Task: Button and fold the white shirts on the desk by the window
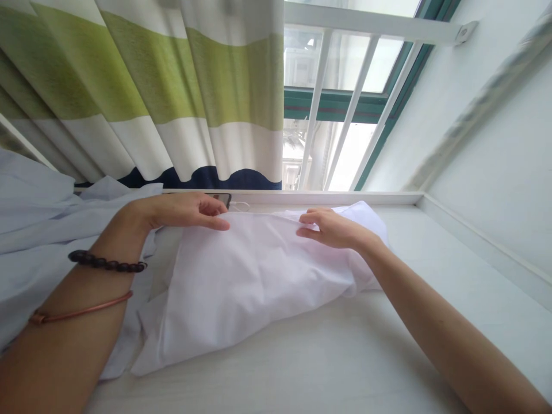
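A folded white cloth (254, 282), perhaps a garment, lies on the pale surface in front of me, its lower edge slanting and its face lightly creased. My left hand (190, 211) is at its upper left corner, thumb stretched out and fingers loosely bent, with a gap between them. At the upper right part of the cloth, my right hand (330, 227) rests with thumb and fingertips apart along the edge. The undersides of both hands are hidden. Behind my left fingers, part of a phone (224, 199) shows.
More white fabric (30, 230) is heaped at the left. A white cable (240, 205) lies beside the phone. Along the back stand a low white ledge (345, 198), a green-and-cream curtain (150, 86) and white railing bars (351, 109) before a window. A white wall (495, 155) rises on the right.
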Demonstrator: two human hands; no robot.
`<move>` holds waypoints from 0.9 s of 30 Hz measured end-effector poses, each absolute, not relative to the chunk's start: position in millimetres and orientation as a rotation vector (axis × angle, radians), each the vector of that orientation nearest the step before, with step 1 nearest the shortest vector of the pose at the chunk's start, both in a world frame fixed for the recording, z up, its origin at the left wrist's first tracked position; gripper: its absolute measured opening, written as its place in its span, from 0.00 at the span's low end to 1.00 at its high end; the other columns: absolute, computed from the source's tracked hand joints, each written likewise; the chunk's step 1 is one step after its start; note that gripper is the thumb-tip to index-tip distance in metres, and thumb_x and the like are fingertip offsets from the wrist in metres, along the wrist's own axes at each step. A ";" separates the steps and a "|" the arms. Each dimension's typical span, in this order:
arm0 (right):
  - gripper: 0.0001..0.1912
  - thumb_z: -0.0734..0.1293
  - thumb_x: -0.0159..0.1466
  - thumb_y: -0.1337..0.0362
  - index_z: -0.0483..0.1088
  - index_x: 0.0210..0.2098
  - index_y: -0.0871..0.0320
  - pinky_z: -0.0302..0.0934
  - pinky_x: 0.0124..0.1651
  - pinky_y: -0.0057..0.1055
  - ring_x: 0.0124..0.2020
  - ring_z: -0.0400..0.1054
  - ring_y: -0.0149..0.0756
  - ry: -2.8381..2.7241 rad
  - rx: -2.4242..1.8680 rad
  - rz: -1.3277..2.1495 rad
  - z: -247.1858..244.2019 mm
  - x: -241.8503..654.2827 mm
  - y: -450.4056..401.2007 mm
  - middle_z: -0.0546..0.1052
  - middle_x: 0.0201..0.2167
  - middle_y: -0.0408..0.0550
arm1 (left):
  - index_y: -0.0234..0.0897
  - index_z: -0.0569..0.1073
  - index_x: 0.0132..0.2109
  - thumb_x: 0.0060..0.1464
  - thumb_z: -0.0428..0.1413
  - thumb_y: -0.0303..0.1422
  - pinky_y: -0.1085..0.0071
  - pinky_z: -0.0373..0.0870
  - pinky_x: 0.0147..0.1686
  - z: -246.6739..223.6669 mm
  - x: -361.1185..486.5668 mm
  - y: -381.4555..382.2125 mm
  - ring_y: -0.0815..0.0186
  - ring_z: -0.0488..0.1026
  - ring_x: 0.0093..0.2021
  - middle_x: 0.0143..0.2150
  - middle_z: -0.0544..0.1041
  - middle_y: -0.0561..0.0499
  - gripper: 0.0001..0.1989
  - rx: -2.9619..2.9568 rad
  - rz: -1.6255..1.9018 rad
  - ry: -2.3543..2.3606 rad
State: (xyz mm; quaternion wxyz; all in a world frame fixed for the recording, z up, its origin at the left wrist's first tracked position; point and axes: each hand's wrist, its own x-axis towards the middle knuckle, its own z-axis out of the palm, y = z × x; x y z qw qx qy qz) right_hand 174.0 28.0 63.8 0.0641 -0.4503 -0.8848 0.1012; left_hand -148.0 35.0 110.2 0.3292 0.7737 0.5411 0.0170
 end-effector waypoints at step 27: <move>0.21 0.69 0.57 0.56 0.73 0.50 0.52 0.65 0.42 0.35 0.46 0.71 0.46 -2.558 -1.690 0.558 80.3 161.4 52.2 0.75 0.50 0.51 | 0.39 0.77 0.42 0.53 0.52 0.46 0.72 0.61 0.35 80.9 -151.5 45.9 0.62 0.70 0.37 0.38 0.77 0.51 0.18 2.278 -0.058 1.558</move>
